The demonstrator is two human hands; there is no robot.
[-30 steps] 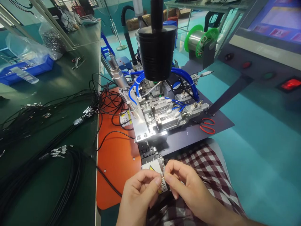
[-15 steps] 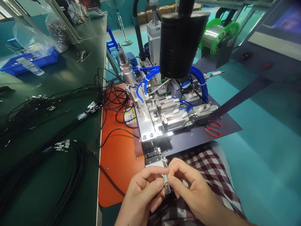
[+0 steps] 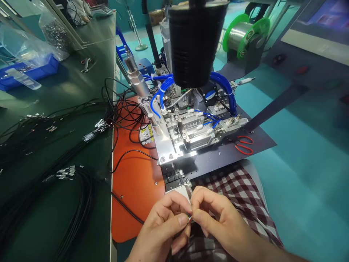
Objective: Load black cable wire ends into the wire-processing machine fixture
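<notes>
Close together in front of my lap, my left hand (image 3: 165,222) and my right hand (image 3: 218,218) pinch at the same tiny spot. Thin coloured wires (image 3: 190,219), with red and white showing, peek out between the fingertips. My left thumb and fingers are closed on the wires. The right thumb and index finger press on their tips from the other side. A black cable (image 3: 128,207) crosses the orange plate and disappears behind my left hand. Most of the wire ends are hidden by my fingers.
Beyond my hands stands a metal machine (image 3: 196,131) with blue air tubes and a black nozzle (image 3: 195,47). Red-handled scissors (image 3: 244,145) lie on its base. Bundled black cables (image 3: 81,203) and a blue bin (image 3: 32,74) occupy the left table. A solder spool (image 3: 240,34) hangs behind.
The camera view has turned slightly, so the machine and table sit further left. My fingertips have shifted a little around the wires, both hands staying together.
</notes>
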